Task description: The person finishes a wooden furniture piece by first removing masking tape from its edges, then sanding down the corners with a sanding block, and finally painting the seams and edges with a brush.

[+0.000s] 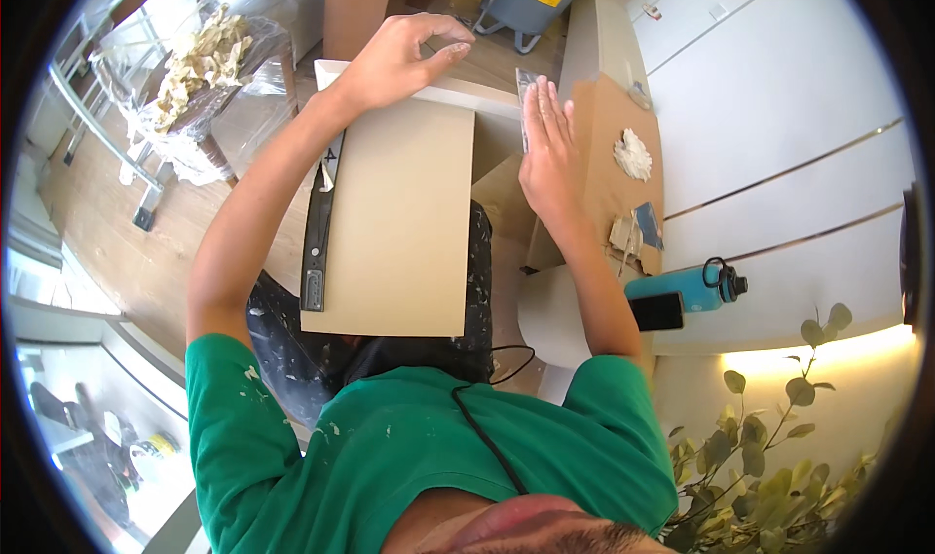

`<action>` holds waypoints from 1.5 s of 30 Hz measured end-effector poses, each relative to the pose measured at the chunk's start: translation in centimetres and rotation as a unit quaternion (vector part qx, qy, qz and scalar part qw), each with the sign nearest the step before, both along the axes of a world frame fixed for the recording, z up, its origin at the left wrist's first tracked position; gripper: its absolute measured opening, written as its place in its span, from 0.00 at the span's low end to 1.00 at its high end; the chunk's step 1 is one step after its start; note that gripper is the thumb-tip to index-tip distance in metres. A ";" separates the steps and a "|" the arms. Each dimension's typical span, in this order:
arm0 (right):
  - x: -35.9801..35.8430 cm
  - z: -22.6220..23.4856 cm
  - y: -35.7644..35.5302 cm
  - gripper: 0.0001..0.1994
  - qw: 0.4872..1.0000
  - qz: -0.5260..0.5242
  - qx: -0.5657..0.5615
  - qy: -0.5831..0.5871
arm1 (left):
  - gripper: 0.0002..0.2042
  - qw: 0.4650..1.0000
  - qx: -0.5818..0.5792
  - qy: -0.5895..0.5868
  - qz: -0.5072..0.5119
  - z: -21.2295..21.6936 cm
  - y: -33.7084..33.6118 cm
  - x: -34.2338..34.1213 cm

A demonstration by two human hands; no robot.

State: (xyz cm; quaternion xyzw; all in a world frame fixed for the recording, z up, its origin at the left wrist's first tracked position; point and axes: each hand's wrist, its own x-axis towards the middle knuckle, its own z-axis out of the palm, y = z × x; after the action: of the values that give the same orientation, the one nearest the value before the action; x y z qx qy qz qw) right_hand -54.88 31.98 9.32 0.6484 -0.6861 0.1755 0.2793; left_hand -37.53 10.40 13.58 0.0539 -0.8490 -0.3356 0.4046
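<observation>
1. The left hand (414, 55) is raised beyond the far left corner of the board, fingers curled and thumb bent toward them with a gap between, and nothing shows in its grasp
2. The right hand (550, 150) is held out to the right of the board, fingers straight and close together, with nothing seen in its hold; a grey strip (522, 85) shows just beside its fingers, and I cannot tell whether they touch
3. The beige board (399, 223) is in front of the person, its near part above the dark, paint-spotted trousers (282, 330)
4. A long black tool (317, 233) lies along the board's left edge, with a small white scrap (327, 175) on it
5. On the right, a white crumpled wad (633, 155) lies on a brown sheet (599, 179); nearer the person, a black phone (657, 313) is beside a blue bottle (677, 287)
6. To the left, crumpled paper (205, 62) sits on a plastic-wrapped chair (209, 155); a leafy plant (760, 457) fills the lower right
</observation>
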 end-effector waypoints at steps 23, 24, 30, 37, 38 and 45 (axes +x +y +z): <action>0.4 2.5 -4.2 0.31 0.982 0.060 0.164 -0.068 | 0.15 0.885 0.359 0.283 0.090 -16.0 -2.0 4.0; 2.2 2.7 -5.0 0.30 0.980 0.076 0.173 -0.063 | 0.15 0.891 0.353 0.264 0.112 -16.3 -2.0 4.2; 12.9 2.5 -13.2 0.28 0.964 0.228 0.135 -0.011 | 0.16 0.900 0.294 0.270 0.176 -17.9 -3.4 3.1; 8.6 3.1 -10.8 0.25 0.971 0.179 0.147 -0.056 | 0.20 0.915 0.226 0.217 0.255 -16.0 -3.0 4.2; 6.2 2.8 -9.2 0.25 0.978 0.138 0.144 -0.055 | 0.21 0.916 0.219 0.203 0.270 -16.1 -2.9 4.4; 12.6 2.4 -13.9 0.24 0.965 0.244 0.098 -0.017 | 0.20 0.908 0.218 0.263 0.242 -17.4 -4.1 3.5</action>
State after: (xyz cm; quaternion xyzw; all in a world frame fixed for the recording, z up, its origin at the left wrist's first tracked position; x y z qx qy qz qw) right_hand -42.26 18.05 11.67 0.8172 -0.5256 0.1814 0.1518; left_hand -34.05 6.28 -3.85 0.2540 -0.5781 -0.4067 0.6603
